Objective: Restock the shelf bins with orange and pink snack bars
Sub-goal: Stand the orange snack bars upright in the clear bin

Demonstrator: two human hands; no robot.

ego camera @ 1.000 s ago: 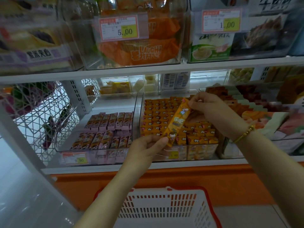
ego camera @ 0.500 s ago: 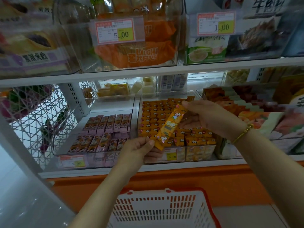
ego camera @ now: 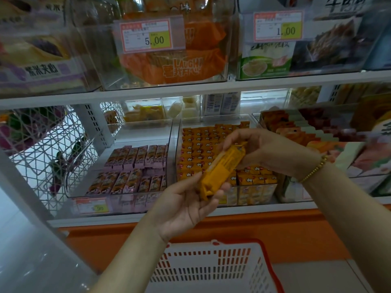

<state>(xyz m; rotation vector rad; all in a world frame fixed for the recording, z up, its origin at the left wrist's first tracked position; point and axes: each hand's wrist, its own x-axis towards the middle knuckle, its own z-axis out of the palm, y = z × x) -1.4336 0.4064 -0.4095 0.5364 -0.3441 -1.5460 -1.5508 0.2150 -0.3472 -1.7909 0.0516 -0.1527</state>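
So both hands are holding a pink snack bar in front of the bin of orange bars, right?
Not pink: the head view shows the snack bar is orange. The left hand and right hand do both hold it in front of the bin of orange bars.

A white shelf board [ego camera: 211,89] runs across the full width. Above it stand clear plastic bins [ego camera: 95,43] carrying 2 price tags, 5.00 [ego camera: 148,35] and 1.00 [ego camera: 279,26]. Just under it, at the back, pale light glows. Below it on the left, a white perforated upright [ego camera: 93,123] stands beside a white wire lattice panel [ego camera: 42,149]. Further below it, a lower shelf edge [ego camera: 254,210] tops an orange base panel [ego camera: 275,235], with grey floor [ego camera: 317,275] lowest.
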